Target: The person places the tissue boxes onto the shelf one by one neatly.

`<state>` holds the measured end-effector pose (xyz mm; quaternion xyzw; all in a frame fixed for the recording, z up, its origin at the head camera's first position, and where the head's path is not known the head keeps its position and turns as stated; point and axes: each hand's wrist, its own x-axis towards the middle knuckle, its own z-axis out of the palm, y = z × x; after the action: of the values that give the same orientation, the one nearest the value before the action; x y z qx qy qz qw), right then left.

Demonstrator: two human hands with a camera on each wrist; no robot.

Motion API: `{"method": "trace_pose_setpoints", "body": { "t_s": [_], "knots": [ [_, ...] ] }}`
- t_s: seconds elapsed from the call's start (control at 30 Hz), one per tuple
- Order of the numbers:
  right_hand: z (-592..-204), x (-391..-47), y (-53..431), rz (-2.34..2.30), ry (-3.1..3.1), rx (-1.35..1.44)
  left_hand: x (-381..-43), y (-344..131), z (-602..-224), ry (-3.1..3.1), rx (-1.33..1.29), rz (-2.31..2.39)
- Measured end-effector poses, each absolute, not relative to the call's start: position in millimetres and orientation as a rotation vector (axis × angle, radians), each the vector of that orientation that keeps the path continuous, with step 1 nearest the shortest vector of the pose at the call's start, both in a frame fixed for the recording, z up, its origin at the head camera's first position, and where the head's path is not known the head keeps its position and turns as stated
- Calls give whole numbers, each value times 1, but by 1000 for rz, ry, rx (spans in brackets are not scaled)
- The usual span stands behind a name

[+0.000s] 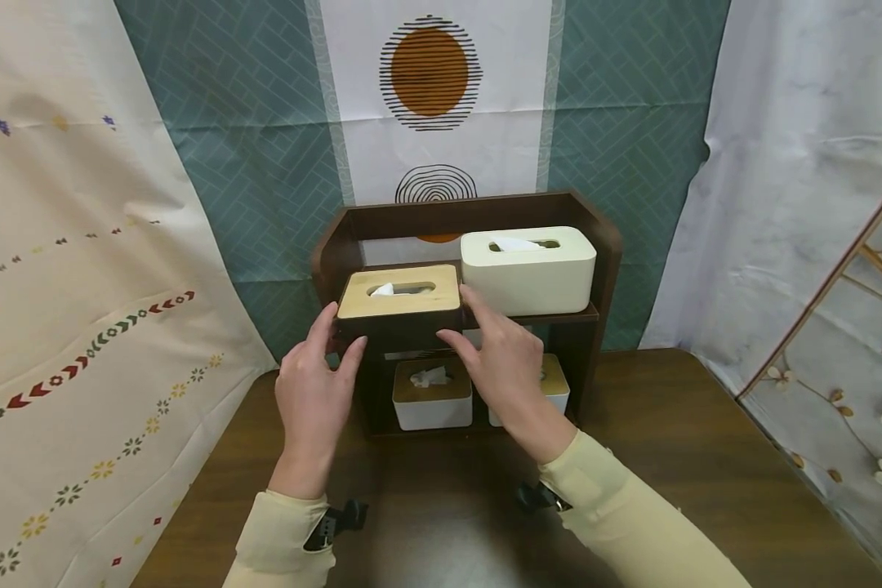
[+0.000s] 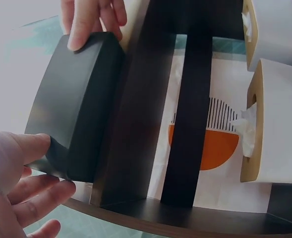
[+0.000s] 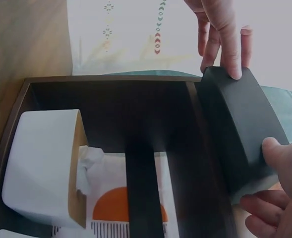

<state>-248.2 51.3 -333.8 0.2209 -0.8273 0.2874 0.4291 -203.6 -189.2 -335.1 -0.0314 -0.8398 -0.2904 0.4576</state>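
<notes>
A black tissue box (image 1: 400, 333) with a light wooden lid and a white tissue in its slot is at the left of the upper shelf, in the head view. My left hand (image 1: 313, 400) grips its left end, thumb (image 2: 34, 148) on the front face and fingers around the end. At the other end my right hand (image 1: 505, 359) holds it, its thumb also on the front face. Both wrist views show the box's dark front (image 3: 247, 114) between the two hands, its base close to the upper board. The lid is hidden in those views.
A cream tissue box (image 1: 531, 282) stands right of it on the brown two-tier shelf (image 1: 607, 253). Below are two white tissue boxes with wooden lids, one in the middle (image 1: 432, 414) and one partly behind my right hand (image 1: 556, 388). The shelf stands on a wooden table (image 1: 661, 457).
</notes>
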Motion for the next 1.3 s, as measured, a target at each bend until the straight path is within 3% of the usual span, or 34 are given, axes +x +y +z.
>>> {"method": "trace_pose_setpoints", "body": {
  "t_s": [1.3],
  "knots": [
    [-344, -271, 53, 623, -2179, 442, -239, -191, -362, -2016, -1, -639]
  ]
}}
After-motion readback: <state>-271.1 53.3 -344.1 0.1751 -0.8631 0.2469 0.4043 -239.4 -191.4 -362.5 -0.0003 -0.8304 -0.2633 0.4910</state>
